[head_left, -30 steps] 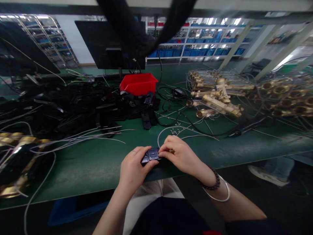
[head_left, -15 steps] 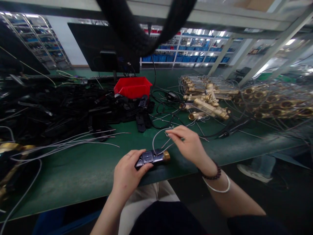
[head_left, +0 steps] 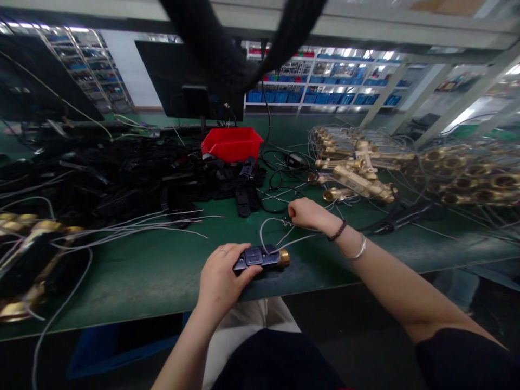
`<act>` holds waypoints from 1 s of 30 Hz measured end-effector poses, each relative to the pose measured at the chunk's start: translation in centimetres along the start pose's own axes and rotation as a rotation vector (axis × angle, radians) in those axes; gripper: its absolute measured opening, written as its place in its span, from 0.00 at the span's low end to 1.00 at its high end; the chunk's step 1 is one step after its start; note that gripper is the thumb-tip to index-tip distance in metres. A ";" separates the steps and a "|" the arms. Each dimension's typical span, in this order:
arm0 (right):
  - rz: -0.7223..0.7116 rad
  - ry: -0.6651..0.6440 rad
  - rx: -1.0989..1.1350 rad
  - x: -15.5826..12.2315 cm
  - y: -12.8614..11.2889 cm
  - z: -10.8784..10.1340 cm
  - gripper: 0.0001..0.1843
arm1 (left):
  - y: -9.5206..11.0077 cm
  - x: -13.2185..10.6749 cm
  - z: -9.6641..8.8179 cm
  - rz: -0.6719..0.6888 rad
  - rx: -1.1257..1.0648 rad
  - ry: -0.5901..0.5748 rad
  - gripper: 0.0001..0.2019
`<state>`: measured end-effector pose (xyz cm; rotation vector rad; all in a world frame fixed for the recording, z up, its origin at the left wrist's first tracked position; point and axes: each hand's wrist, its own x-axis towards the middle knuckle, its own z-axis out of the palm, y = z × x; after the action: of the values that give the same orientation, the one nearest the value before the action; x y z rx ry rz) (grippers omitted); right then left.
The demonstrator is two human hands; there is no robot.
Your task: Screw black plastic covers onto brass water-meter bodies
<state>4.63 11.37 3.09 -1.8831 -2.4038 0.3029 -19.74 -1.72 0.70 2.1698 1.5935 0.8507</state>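
Observation:
My left hand (head_left: pixel 222 276) is closed around a black plastic case (head_left: pixel 255 257) with a square raised panel, lying on the green bench. A threaded brass end (head_left: pixel 284 258) sticks out of the case on the right. From the case's top a grey cable (head_left: pixel 263 230) curves up in a loop, and a length runs off to the right. My right hand (head_left: pixel 307 212) is beyond the case, knuckles up and fingers curled down beside a few tiny screws (head_left: pixel 286 221) on the bench. Its fingertips are hidden, so what they hold does not show.
A red bin (head_left: pixel 233 145) stands behind a heap of black plastic parts (head_left: pixel 134 179). Brass fittings with wires (head_left: pixel 361 181) are piled at the right, with more brass pieces (head_left: pixel 44 230) at the left. A black handheld tool (head_left: pixel 410 215) lies right of my hand.
My right hand has moved away from the cable loop, forward to the small screws. My left hand keeps its grip on the black case. The whole view has shifted slightly.

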 end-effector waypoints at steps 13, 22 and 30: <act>-0.551 -0.138 0.536 -5.3 -11.9 -0.6 0.07 | 0.7 0.1 -0.1 -0.231 -0.162 -0.023 0.31; -0.529 -0.021 0.640 -5.6 -11.4 0.4 0.07 | -0.2 0.6 -0.2 -0.275 -0.160 -0.045 0.29; 0.589 1.176 0.566 -5.9 4.2 -3.6 0.17 | -0.9 0.6 -0.4 -0.244 -0.126 -0.093 0.29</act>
<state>10.73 6.98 6.14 -1.6761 -0.8870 -0.1006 -20.49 -0.90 0.67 1.8546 1.6681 0.7416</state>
